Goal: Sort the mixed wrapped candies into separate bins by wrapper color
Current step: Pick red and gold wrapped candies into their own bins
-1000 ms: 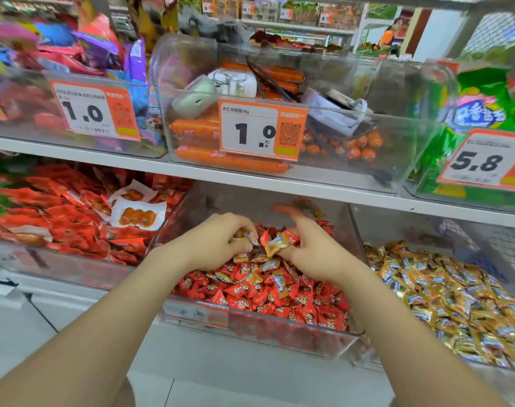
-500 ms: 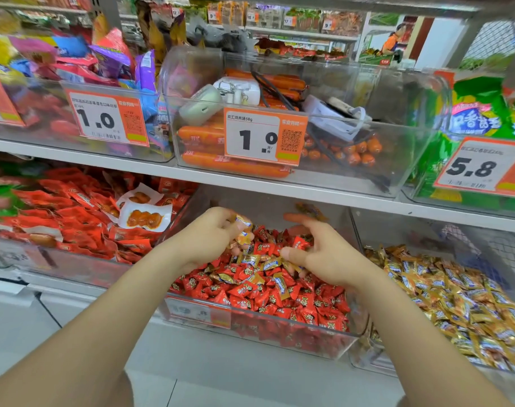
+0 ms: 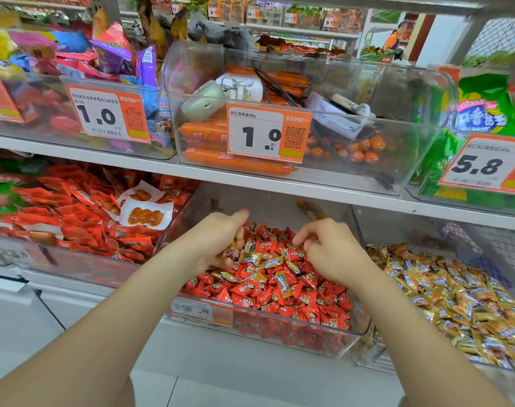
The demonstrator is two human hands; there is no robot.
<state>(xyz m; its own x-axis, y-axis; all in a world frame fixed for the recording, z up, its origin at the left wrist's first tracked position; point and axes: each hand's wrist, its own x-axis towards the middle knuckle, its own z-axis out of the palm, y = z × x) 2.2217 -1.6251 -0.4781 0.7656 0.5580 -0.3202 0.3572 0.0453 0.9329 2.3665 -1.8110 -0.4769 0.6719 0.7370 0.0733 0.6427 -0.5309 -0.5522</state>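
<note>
Gold-wrapped candies (image 3: 275, 263) mixed atop red-wrapped candies (image 3: 309, 312) in clear plastic bin (image 3: 268, 205).
Left hand (image 3: 218, 239) grasps some near the left wall; right hand (image 3: 332, 254) curls among them, its grasp unclear.

Bare forearms (image 3: 124, 306), left hand (image 3: 218, 242), right hand (image 3: 335, 254)

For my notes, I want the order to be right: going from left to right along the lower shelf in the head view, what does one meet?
Red snack packets → left hand, holding a few gold candies → right hand → pile of gold-wrapped candies.
</note>
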